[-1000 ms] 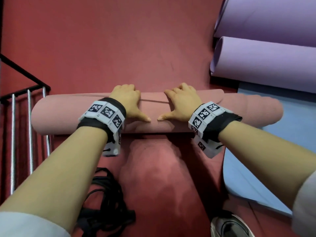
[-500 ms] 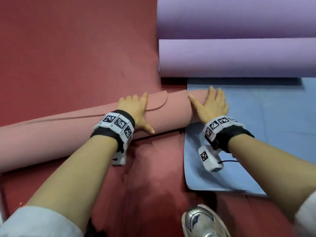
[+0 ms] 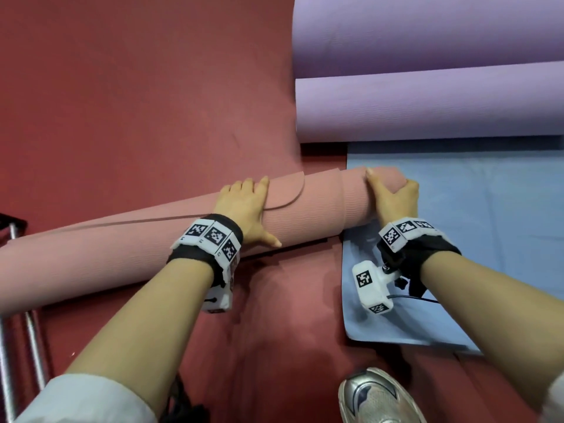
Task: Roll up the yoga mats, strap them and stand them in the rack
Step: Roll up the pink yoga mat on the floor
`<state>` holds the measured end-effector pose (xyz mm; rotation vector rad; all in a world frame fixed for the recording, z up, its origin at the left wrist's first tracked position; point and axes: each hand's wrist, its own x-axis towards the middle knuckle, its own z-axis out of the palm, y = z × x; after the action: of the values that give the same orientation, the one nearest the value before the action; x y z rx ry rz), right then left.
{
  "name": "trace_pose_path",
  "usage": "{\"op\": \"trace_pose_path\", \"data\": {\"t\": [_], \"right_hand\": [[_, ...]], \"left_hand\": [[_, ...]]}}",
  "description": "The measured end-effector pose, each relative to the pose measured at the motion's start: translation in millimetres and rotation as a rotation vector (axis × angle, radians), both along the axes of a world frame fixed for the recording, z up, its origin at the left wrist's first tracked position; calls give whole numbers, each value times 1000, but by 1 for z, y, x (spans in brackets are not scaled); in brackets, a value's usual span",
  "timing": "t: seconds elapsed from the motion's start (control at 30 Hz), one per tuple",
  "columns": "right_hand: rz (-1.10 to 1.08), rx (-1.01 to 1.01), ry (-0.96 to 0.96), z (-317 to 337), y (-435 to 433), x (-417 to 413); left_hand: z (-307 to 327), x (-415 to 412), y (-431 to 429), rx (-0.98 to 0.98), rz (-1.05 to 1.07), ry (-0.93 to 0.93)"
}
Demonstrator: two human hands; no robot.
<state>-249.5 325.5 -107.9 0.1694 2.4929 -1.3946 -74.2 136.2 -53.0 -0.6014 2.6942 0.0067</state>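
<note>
I'm seeing L hand (image 3: 244,206) pressing palm-down on pink mat roll (image 3: 314,209), beside its loose flap edge. R hand (image 3: 393,199) is gripping the roll's end, which is overhanging blue mat (image 3: 488,209). On wristband tags (image 3: 213,236), square codes are showing; lettering too small to read. Beyond the roll, red floor (image 3: 137,102) is lying open.

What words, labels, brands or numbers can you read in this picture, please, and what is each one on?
No words, brands or numbers are readable.
On the left wristband and right wristband: black-and-white square codes only; tiny edge marks too small to read.
On the shoe: no legible brand.
</note>
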Motion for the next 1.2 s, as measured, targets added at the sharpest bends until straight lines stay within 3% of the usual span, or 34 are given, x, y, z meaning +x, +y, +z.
{"op": "trace_pose_path", "data": {"t": [0.23,0.5,0.77,0.97,1.2], "right_hand": [[-18,-50,130,26,-8,-7],[-69,-446,402,158,-59,-20],[36,-563,637,298,-94,31],[29,-551,885,377,-90,37],[228,-328,937,364,-107,57]], "left_hand": [[17,-1,-8,-53,-34,135],[106,11,-15,-88,156,384],[215,63,-14,-62,347,544],[258,58,-2,36,344,665],[254,57,-29,272,349,654]]}}
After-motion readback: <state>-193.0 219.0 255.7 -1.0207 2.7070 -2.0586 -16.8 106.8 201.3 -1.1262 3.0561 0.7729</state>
